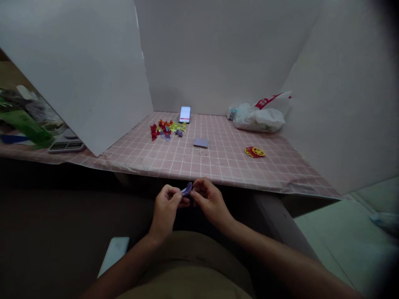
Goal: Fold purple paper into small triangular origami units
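A small folded piece of purple paper (187,189) is held in front of the table's near edge. My left hand (168,202) pinches its left side between thumb and fingers. On its right side, the thumb and fingers of my right hand (208,200) are closed on the paper's edge. Farther back on the table lies a stack of purple paper squares (201,143). Left of that stack is a cluster of small folded paper figures (166,128) in red, orange, yellow and purple.
A lit phone (185,114) leans near the back panel. On the right are a white plastic bag (262,117) and red and yellow cut-out discs (254,152). White panels (230,58) enclose the pink checked tabletop (174,162). A scale (67,145) sits at left.
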A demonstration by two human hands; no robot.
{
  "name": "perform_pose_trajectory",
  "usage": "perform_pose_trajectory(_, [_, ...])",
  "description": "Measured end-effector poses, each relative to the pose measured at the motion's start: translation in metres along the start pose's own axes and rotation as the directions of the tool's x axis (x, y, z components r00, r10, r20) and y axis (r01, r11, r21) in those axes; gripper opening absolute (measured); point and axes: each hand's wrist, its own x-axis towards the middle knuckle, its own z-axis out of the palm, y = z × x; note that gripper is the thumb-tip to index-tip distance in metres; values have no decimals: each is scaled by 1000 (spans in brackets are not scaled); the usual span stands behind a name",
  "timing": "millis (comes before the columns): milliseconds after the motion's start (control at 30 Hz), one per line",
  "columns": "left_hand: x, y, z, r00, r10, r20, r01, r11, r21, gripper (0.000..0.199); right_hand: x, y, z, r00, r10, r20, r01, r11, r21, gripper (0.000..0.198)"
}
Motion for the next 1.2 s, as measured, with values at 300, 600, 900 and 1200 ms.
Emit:
perform_pose_trajectory(300, [-11,2,2,995,-88,53,93,992,-84,20,1,-3,-2,998,-41,-50,42,999,8,12])
perform_pose_trajectory(600, [-14,3,4,995,-82,56,84,996,-35,20,1,2,-2,999,-12,-41,14,999,43,14])
perform_pose_trajectory(900, [-20,5,8,996,32,86,-45,988,145,12,0,-5,2,990,131,-54,-116,969,217,18])
perform_pose_trajectory(1200, [-20,0,7,978,180,108,-205,931,302,10,-1,-3,4,979,203,-27,-183,927,327,19])
